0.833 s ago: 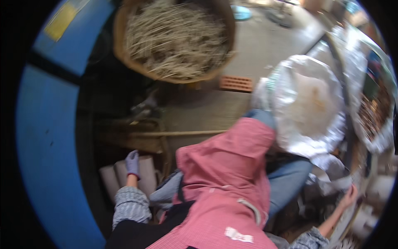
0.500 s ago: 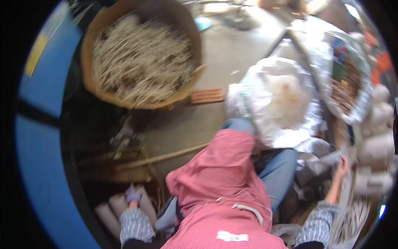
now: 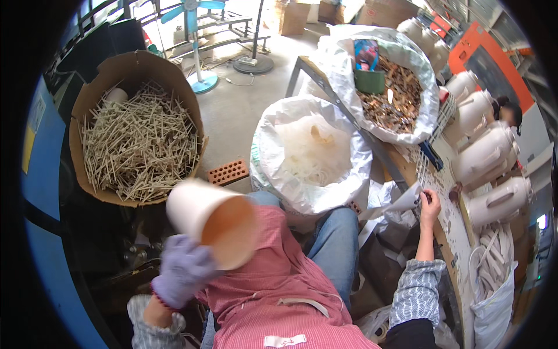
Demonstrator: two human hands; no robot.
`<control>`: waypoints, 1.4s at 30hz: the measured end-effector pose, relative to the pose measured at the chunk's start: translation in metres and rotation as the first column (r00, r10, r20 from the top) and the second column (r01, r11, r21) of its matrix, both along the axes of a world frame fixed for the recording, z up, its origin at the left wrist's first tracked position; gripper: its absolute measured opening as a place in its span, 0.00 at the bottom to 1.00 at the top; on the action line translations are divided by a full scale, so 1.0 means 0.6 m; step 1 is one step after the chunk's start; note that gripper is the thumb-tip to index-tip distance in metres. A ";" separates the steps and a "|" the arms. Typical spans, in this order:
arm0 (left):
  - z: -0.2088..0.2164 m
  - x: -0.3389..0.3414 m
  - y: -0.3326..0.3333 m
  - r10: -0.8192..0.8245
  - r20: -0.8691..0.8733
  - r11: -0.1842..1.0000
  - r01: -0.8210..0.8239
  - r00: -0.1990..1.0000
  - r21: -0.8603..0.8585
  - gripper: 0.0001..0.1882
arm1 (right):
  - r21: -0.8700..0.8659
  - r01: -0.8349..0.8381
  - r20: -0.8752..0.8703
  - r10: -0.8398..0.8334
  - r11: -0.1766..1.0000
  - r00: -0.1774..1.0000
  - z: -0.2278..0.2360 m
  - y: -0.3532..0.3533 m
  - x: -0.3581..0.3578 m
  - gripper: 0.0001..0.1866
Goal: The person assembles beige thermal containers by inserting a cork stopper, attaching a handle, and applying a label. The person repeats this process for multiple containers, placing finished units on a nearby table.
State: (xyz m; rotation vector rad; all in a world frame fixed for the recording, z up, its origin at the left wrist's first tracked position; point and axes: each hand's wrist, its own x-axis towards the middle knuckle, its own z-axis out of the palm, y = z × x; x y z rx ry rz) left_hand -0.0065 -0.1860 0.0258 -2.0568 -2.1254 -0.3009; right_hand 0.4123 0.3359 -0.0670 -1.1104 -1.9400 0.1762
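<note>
My left hand has a purple glove on. Its fingers are grasping a big pale tube by its lower side. The tube is up in the air, over my left leg and in front of my pink apron. It is tipped, and its open end faces right and a bit down. The inside looks tan. The tube is blurry, so I cannot tell if its far end is closed.

My right hand is bare. Its fingers are curled at the edge of the table, right by a curly white sheet. I cannot tell if they are pinching it.

Past the tube, on the left, is a brown box full of thin, pale sticks. A red brick with holes lies on the floor, near the box. In front of my knees is an open white bag with cloudy, pale stuff in it. Behind it, to the right, is another white bag, with shiny brown bits inside. Pale jugs lie in a row on the right, past the table's edge.
</note>
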 end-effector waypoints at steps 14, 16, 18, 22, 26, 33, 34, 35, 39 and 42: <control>-0.048 0.039 0.401 -0.397 0.788 0.888 0.414 0.470 0.200 0.14 | 0.275 0.035 0.154 -0.080 0.961 0.985 0.016 -0.066 -0.011 0.08; -0.109 -0.037 0.461 0.101 0.695 0.995 -0.071 0.712 -0.072 0.19 | 0.307 0.044 0.210 -0.113 0.951 0.971 0.031 -0.100 -0.021 0.07; -0.212 -0.096 0.491 0.306 0.777 0.952 -0.166 0.550 -0.257 0.26 | 0.264 0.037 0.178 -0.087 0.964 0.980 0.062 -0.163 -0.057 0.08; -0.235 -0.063 0.552 0.361 0.755 0.866 0.103 0.548 -0.489 0.33 | -0.023 -0.114 -0.007 0.114 0.993 0.993 0.078 -0.282 -0.105 0.10; -0.153 -0.071 0.534 0.174 0.894 0.850 0.396 0.412 -0.348 0.36 | -0.447 -0.551 -0.568 0.252 0.705 0.783 0.050 -0.346 -0.177 0.10; -0.016 -0.090 0.379 -0.011 0.789 0.983 0.152 0.614 -0.104 0.33 | -0.495 -0.800 -0.805 0.166 0.338 0.569 0.073 -0.417 -0.328 0.06; -0.027 -0.087 0.364 -0.048 0.768 0.992 0.118 0.639 -0.035 0.32 | -0.517 -0.781 -0.783 0.177 0.350 0.597 0.068 -0.424 -0.342 0.06; -0.045 -0.083 0.350 -0.085 0.742 0.995 0.089 0.665 0.035 0.31 | -0.537 -0.761 -0.759 0.185 0.365 0.624 0.058 -0.429 -0.353 0.05; -0.059 -0.078 0.314 -0.149 0.748 0.989 0.109 0.647 0.103 0.30 | -0.529 -0.744 -0.768 0.143 0.409 0.624 0.063 -0.465 -0.385 0.04; -0.062 -0.073 0.304 -0.185 0.738 0.982 0.153 0.649 0.112 0.32 | -0.540 -0.709 -0.733 0.160 0.453 0.661 0.065 -0.478 -0.386 0.04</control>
